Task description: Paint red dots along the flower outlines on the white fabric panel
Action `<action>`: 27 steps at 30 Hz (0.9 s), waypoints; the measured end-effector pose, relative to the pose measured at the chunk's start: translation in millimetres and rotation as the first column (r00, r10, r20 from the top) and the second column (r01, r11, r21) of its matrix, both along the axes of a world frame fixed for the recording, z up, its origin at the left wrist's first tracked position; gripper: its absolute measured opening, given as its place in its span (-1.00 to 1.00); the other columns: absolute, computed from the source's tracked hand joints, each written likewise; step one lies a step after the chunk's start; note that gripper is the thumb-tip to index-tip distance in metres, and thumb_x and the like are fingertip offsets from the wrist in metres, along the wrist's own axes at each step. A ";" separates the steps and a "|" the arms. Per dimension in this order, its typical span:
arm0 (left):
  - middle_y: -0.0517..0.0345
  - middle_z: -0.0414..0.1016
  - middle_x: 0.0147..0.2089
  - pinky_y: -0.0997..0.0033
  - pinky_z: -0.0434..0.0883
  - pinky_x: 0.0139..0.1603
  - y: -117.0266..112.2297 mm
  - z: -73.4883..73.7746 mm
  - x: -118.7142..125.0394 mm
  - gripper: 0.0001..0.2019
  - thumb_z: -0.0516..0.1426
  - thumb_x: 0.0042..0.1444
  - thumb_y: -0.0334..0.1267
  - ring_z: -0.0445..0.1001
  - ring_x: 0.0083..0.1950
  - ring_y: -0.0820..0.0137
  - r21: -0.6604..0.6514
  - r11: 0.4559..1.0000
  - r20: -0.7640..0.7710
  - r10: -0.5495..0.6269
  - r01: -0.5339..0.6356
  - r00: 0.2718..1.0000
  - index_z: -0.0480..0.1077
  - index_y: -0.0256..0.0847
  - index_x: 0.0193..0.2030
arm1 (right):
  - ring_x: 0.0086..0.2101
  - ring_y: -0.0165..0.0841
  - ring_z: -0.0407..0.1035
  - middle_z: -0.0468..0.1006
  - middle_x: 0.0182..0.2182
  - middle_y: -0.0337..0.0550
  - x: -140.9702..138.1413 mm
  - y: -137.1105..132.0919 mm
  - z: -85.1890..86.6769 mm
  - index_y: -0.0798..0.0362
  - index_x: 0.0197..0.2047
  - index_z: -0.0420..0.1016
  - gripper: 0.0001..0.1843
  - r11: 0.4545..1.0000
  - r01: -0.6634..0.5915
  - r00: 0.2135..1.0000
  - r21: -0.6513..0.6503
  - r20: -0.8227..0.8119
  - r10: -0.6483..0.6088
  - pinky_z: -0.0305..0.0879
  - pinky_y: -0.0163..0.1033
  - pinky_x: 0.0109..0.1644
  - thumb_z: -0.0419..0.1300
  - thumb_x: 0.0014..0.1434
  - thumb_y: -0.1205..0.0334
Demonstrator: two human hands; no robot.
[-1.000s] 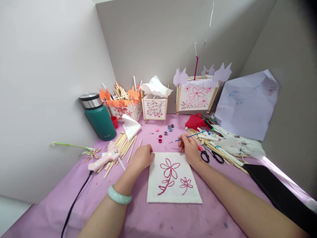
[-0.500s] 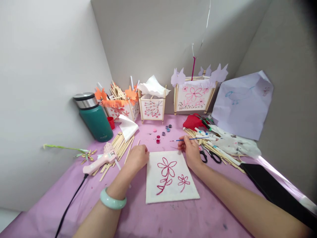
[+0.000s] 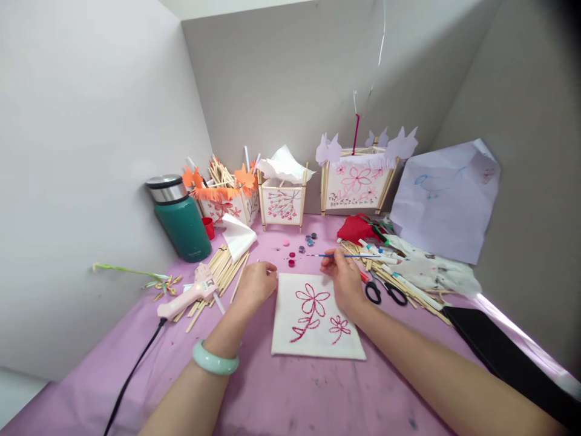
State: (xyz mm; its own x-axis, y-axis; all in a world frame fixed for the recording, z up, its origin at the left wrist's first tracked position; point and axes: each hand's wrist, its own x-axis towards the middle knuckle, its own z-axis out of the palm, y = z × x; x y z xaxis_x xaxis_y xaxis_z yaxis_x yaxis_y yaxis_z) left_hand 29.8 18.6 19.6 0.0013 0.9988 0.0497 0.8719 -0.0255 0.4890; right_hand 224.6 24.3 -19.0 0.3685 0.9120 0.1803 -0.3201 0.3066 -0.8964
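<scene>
A white square canvas panel (image 3: 290,309) lies flat on the table, with two flowers painted in crimson on it. My right hand (image 3: 342,275) rests by its upper right corner, closed around a thin blue paintbrush (image 3: 363,256). The brush is level and its tip points left, toward the small red paint pots (image 3: 292,263). Beside the panel's upper left corner is my left hand (image 3: 258,281), holding nothing, its fingers loosely bent and a little apart. A pale green bangle (image 3: 215,358) circles the left wrist.
A glue gun (image 3: 188,297) lies over wooden sticks (image 3: 222,272) at left, near a green bottle (image 3: 181,227). Stick-framed lanterns (image 3: 282,206) stand at the back. Scissors (image 3: 385,292), markers, more sticks and a black flat object (image 3: 494,345) lie at right.
The view has tilted up slightly, and the scene sits shifted a little. My left hand's fingers have loosened slightly. My right hand still holds the paintbrush, now more level.
</scene>
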 end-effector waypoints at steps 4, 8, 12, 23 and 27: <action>-0.07 0.57 -0.15 0.36 0.34 -0.04 -6.7 2.9 0.7 -0.74 0.06 0.07 -0.34 0.50 -0.07 0.24 0.030 0.999 -0.026 -0.015 0.016 1.000 0.51 -0.23 -0.14 | -0.51 -0.46 0.31 0.43 -0.55 -0.27 6.0 -3.2 6.6 0.04 -0.37 0.41 -0.69 0.998 0.068 0.993 -0.009 0.093 -0.066 0.25 -0.34 -0.40 0.12 0.12 -0.06; 0.01 0.59 -0.26 0.43 0.37 -0.17 -10.9 -1.3 -3.1 -0.76 0.05 0.09 -0.29 0.54 -0.18 0.30 -0.008 0.999 -0.005 -0.046 0.046 0.999 0.52 -0.18 -0.20 | -0.49 -0.41 0.34 0.45 -0.54 -0.23 19.6 -33.6 4.2 0.03 -0.37 0.44 -0.69 0.990 0.110 0.991 -0.088 0.084 -0.103 0.30 -0.30 -0.41 0.13 0.12 -0.05; 0.03 0.60 -0.31 0.44 0.37 -0.21 -12.2 -4.2 -4.1 -0.75 0.02 0.12 -0.27 0.55 -0.21 0.32 -0.026 0.998 0.017 -0.055 0.055 0.998 0.53 -0.17 -0.21 | -0.48 -0.38 0.35 0.45 -0.52 -0.23 21.1 -65.6 0.1 -0.01 -0.36 0.45 -0.70 0.985 0.091 0.993 -0.146 0.093 -0.078 0.32 -0.28 -0.41 0.12 0.12 -0.06; 0.05 0.59 -0.24 0.45 0.34 -0.21 -8.4 -2.3 -4.7 -0.72 -0.01 0.14 -0.28 0.53 -0.21 0.34 0.034 0.998 -0.009 -0.045 0.046 0.999 0.53 -0.15 -0.21 | -0.45 -0.40 0.34 0.45 -0.52 -0.26 6.6 -53.7 3.9 0.00 -0.34 0.42 -0.70 0.992 0.092 0.992 -0.091 0.095 -0.083 0.28 -0.30 -0.34 0.10 0.16 -0.05; 0.04 0.59 -0.22 0.42 0.32 -0.17 -8.1 0.1 -7.4 -0.72 -0.02 0.14 -0.29 0.50 -0.15 0.30 0.046 0.998 -0.057 -0.037 0.040 0.998 0.53 -0.16 -0.23 | -0.47 -0.39 0.32 0.43 -0.54 -0.25 11.1 -47.5 2.1 0.02 -0.35 0.42 -0.66 0.984 0.145 0.964 -0.099 0.240 -0.118 0.25 -0.30 -0.38 0.07 0.16 -0.08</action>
State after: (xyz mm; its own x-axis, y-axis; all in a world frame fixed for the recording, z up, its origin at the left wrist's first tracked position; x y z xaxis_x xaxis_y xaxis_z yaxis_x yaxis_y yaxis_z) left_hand 22.4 10.5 19.8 0.0436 0.9945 0.0949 0.8957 -0.0810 0.4373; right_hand 235.8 -23.2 -16.9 0.4467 0.8780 0.1721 -0.0623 0.2224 -0.9730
